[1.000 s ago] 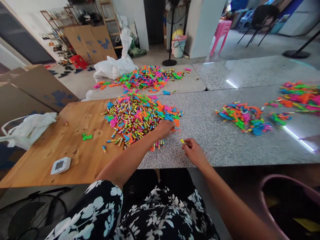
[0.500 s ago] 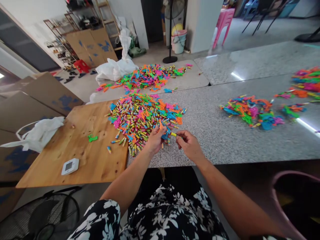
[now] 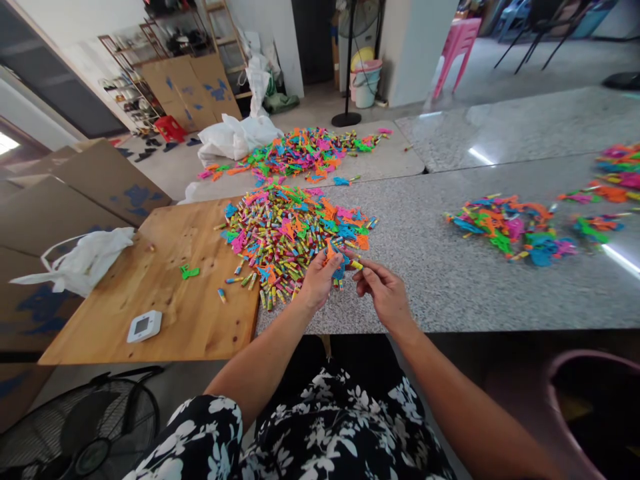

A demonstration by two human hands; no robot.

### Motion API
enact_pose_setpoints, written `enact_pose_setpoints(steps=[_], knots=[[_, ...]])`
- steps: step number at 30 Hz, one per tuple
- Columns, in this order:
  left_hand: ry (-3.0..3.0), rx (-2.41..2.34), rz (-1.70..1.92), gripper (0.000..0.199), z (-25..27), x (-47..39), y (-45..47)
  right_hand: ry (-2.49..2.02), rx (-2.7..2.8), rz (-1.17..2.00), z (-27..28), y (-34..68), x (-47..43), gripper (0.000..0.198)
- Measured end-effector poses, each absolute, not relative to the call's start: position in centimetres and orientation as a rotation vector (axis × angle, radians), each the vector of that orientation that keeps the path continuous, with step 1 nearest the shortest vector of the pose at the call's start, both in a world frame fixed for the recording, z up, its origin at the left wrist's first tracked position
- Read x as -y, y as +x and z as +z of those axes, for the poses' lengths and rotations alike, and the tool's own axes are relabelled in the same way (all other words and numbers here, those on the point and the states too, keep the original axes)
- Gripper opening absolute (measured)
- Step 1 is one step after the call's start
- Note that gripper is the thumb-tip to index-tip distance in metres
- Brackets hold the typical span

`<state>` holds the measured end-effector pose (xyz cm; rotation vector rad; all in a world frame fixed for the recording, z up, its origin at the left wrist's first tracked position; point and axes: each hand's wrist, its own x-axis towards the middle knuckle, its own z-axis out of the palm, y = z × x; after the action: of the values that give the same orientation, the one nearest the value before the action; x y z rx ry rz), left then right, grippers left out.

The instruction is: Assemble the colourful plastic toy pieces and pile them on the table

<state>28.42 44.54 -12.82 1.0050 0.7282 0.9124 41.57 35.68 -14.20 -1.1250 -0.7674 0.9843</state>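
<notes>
My left hand (image 3: 318, 279) is closed around a few flat plastic pieces, a blue one (image 3: 340, 269) and an orange one (image 3: 331, 249) among them. A short yellow tube (image 3: 356, 265) juts from these pieces toward the right. At its outer end the bent fingers of my right hand (image 3: 384, 291) pinch it. Just beyond both hands spreads a big pile (image 3: 280, 233) of small printed tubes and bright plastic pieces, some shaped like toy pistols. My fingers partly hide the held pieces.
A wooden board (image 3: 173, 307) at left bears a white digital device (image 3: 145, 327), a green piece (image 3: 189, 271) and a white bag (image 3: 95, 257). Smaller piles (image 3: 510, 225) lie right on the speckled tabletop (image 3: 415, 267). Another heap (image 3: 305, 152) lies behind. A round bin (image 3: 555, 387) stands lower right.
The whole view has shifted slightly, so the table appears a little further right. Both hands still hold the blue and orange pieces and the yellow tube, with the right fingers slightly re-bent.
</notes>
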Motion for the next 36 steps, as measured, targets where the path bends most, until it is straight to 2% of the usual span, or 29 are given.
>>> enact_pose_setpoints(steps=[16, 25, 28, 32, 34, 36], knots=[[0.999, -0.718, 0.925, 0.04, -12.5, -43.7, 29.4, -1.14, 0.702, 0.937, -14.7, 41.1, -35.2, 0.038], [1.001, -0.828, 0.979, 0.034, -15.2, -43.0, 31.8, -1.191, 0.652, 1.058, -16.2, 41.3, -34.6, 0.045], [1.254, -0.946, 0.866, 0.029, -16.4, -45.2, 32.4, -1.335, 0.534, 1.002, -17.2, 45.7, -34.9, 0.042], [2.018, -1.148, 0.754, 0.021, -17.0, -50.6, 33.5, -1.37, 0.293, 0.604, -17.3, 54.5, -36.2, 0.039], [2.405, -1.143, 0.578, 0.029, -16.9, -53.1, 34.8, -1.269, 0.258, 0.538, -17.0, 57.4, -37.3, 0.041], [2.676, -1.071, 0.335, 0.043, -16.8, -54.9, 36.3, -1.269, 0.3, 0.6, -17.2, 58.1, -38.8, 0.042]])
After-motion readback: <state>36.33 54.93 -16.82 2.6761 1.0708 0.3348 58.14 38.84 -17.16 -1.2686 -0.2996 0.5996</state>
